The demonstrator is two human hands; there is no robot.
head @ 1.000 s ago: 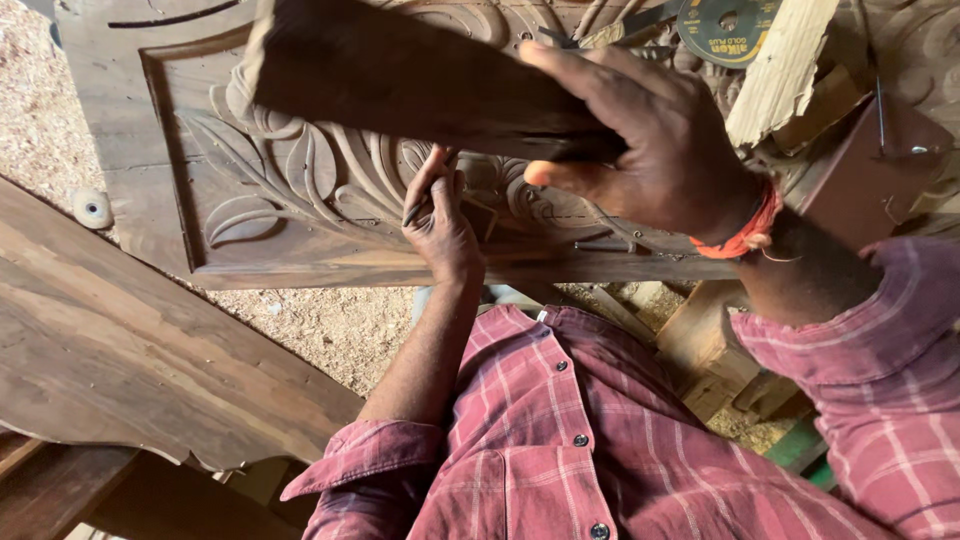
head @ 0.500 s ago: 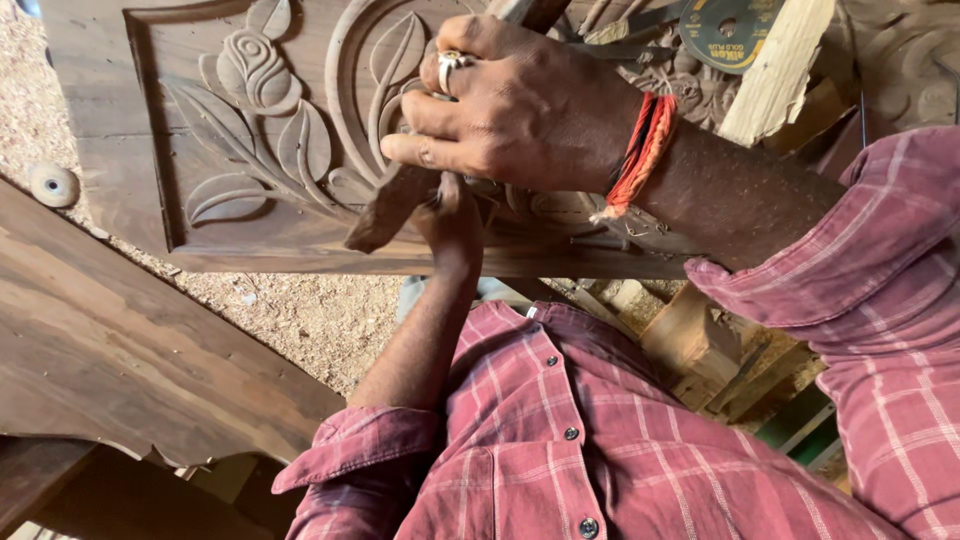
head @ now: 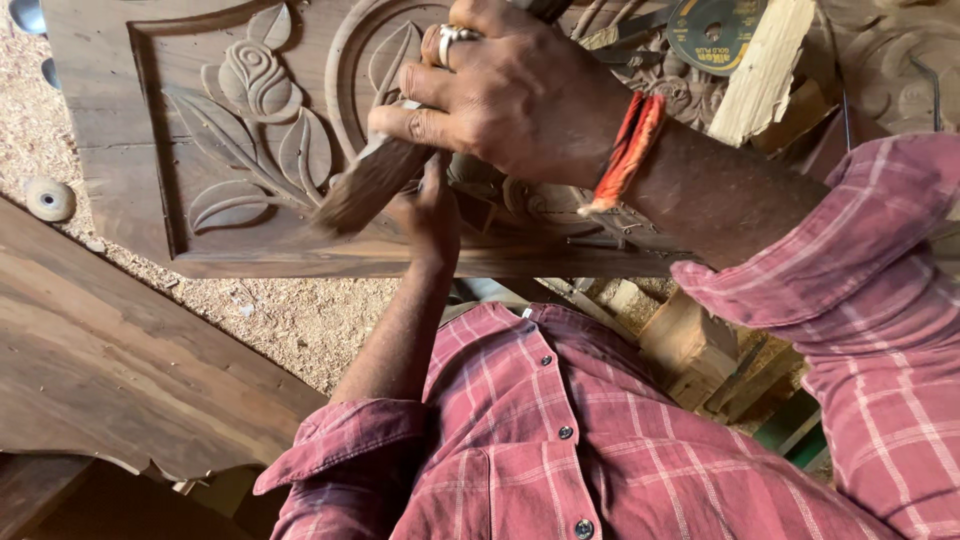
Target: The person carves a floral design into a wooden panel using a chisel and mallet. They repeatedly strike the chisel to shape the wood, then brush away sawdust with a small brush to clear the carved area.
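Far out to the left of the hands, a small round disc (head: 49, 198) lies in the sawdust (head: 290, 315), and a plain curved plank (head: 120, 370) runs below it. Nearer, the carved wooden panel (head: 130, 150) shows a rose and leaf relief (head: 255, 130) just left of the hands. The left hand (head: 430, 215) rests on the panel's lower part, fingers bunched around something slim; what it grips is hidden under the block, so I cannot tell what it is. Directly above it, the right hand (head: 510, 95) is closed tight around a wooden mallet block (head: 372, 180), whose free end slants down-left over the carving. A ring sits on 1 finger, and a red-orange thread band (head: 625, 150) circles the wrist. Beyond the right hand's wrist, up and to the right, lie a grinding disc (head: 712, 30) and a pale wood offcut (head: 765, 70).
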